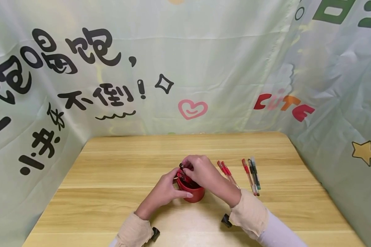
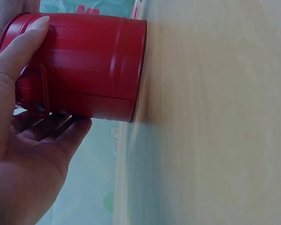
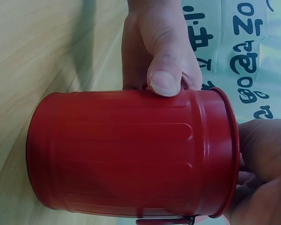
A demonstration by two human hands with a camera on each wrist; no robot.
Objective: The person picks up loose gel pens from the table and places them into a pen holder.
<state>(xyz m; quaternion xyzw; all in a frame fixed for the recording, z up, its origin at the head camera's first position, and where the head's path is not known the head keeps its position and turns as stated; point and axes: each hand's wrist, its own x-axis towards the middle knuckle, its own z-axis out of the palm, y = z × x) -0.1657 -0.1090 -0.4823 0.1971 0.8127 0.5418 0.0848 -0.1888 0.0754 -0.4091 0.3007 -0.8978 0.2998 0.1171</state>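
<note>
A red metal bucket-like cup (image 1: 195, 195) stands upright on the table, with a small handle on its side. My left hand (image 1: 165, 190) grips it near the rim, thumb on the near side and fingers around the other, as the left wrist view shows. Several pens with red and black ends (image 1: 181, 176) lean in the cup's mouth. Above the rim, my right hand (image 1: 201, 170) pinches a dark-ended pen (image 1: 181, 165) among them. In the right wrist view the cup's wall hides most of the right fingers.
Right of the cup lie red pens (image 1: 225, 168), partly behind the right forearm. Farther right are another red pen (image 1: 249, 176) and dark pens (image 1: 255, 173). The wooden table (image 1: 117, 164) ends at printed cloth walls (image 1: 228, 68) at the back and sides.
</note>
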